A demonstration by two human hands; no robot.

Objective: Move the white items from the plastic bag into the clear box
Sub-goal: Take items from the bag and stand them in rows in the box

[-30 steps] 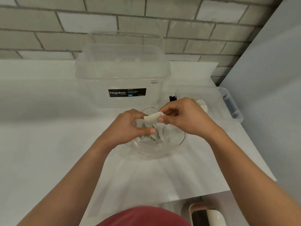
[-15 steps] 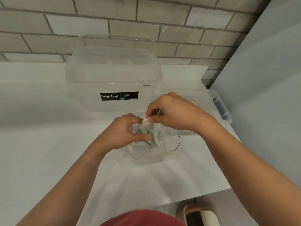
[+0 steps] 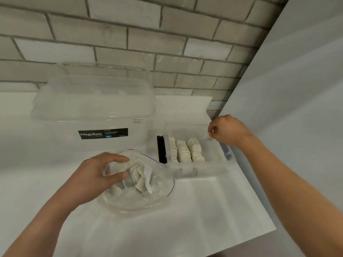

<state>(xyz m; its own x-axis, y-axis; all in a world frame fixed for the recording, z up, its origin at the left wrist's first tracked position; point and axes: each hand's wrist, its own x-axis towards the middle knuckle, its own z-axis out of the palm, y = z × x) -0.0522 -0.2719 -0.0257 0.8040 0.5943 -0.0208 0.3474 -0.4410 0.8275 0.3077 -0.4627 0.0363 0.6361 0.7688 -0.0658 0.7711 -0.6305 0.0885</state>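
Observation:
A clear plastic bag (image 3: pixel 148 199) lies open on the white table, with several white pouch-like items (image 3: pixel 137 180) piled inside. My left hand (image 3: pixel 92 175) grips the bag's left rim between thumb and fingers. To the right stands the small clear box (image 3: pixel 194 171), which holds three rows of white items (image 3: pixel 185 151) standing on edge. My right hand (image 3: pixel 228 130) hovers over the box's far right corner. Its fingers are curled and pinch a small white item that is mostly hidden by the fingertips.
A large clear lidded container (image 3: pixel 92 115) with a black Megabox label stands behind the bag. The small box has a black latch (image 3: pixel 160 151) on its left end. A grey panel (image 3: pixel 297 89) rises at the right, a brick wall behind. The table's edge (image 3: pixel 259 236) runs near right.
My right hand has left the bag with a white item and moved right and back over the clear box. My left hand has stayed on the bag. The camera has turned, and the box now shows.

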